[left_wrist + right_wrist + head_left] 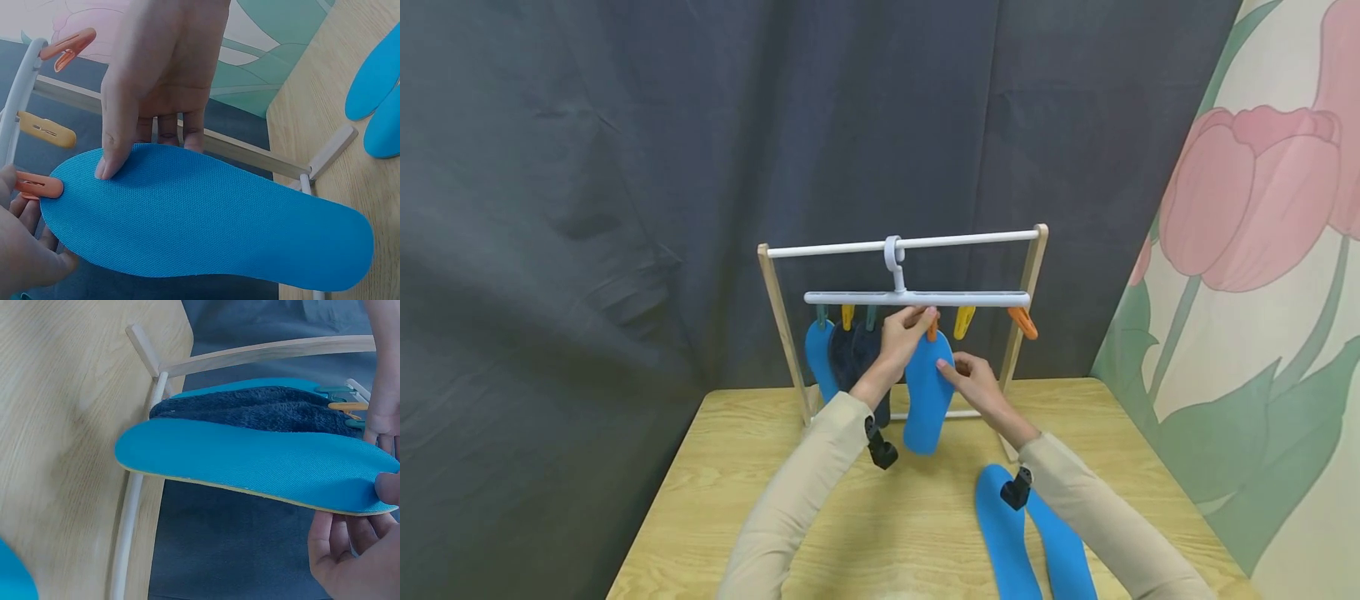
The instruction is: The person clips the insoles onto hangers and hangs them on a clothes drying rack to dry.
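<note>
A blue insole (928, 400) hangs toe-down, its upper end in an orange clothespin (39, 184) under the white hanger (917, 297). My left hand (904, 340) pinches that clothespin just below the bar. From the side, my right hand (977, 382) holds the insole's upper edge, the thumb on its front face and the other fingers behind. In the right wrist view the right hand (356, 550) grips the insole (250, 462), whose thin yellowish edge shows. Left of it, two dark fuzzy insoles (250, 409) and another blue insole (821, 358) hang from clothespins.
The hanger hooks over a rack (970, 239) with wooden legs, standing on a wooden table (760, 500). A yellow clothespin (964, 322) and an orange clothespin (1022, 322) hang at the right with nothing in them. Two blue insoles (1003, 533) lie on the table at front right.
</note>
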